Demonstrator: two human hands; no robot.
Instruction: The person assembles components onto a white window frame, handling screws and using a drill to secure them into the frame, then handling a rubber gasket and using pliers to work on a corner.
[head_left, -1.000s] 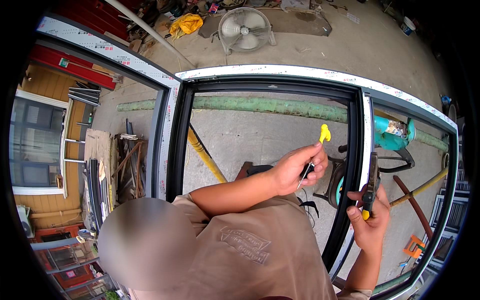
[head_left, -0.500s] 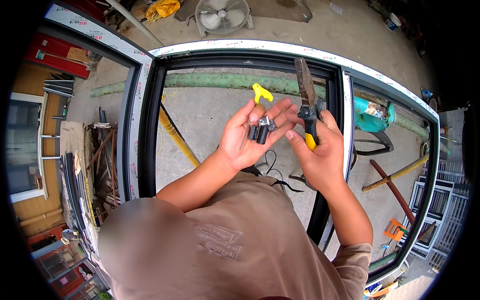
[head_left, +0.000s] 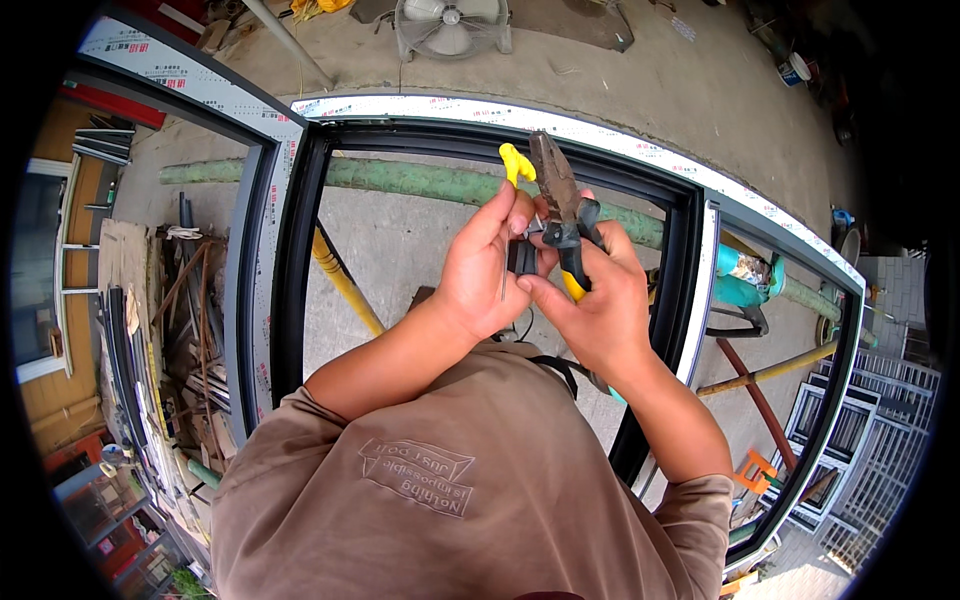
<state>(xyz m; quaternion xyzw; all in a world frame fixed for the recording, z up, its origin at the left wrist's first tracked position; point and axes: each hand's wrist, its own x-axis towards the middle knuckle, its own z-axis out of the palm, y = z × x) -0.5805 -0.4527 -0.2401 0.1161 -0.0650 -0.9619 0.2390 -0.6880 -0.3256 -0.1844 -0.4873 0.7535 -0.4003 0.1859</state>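
Note:
Both my hands are close together above the opening of a dark window frame [head_left: 310,230]. My left hand [head_left: 470,270] is curled palm up around a yellow-handled hex key [head_left: 516,163], whose thin metal shaft lies across the palm. Small black fittings [head_left: 521,257] sit in the same hand, partly hidden by the fingers. My right hand [head_left: 612,305] grips combination pliers [head_left: 556,180] with worn, rusty jaws pointing up and away and black-and-yellow handles. The right thumb and fingertips are at the black fittings; whether they pinch one is unclear.
White printed film covers the frame's outer edges. A green pipe [head_left: 410,180] and a yellow pole [head_left: 345,280] lie below the opening. A floor fan [head_left: 450,25] stands beyond. Scrap strips [head_left: 190,330] are piled left; metal grilles [head_left: 890,420] lie right.
My right hand has moved left with the pliers to meet my left hand. The left fingers have curled over the black fittings, which lay on an opened palm before.

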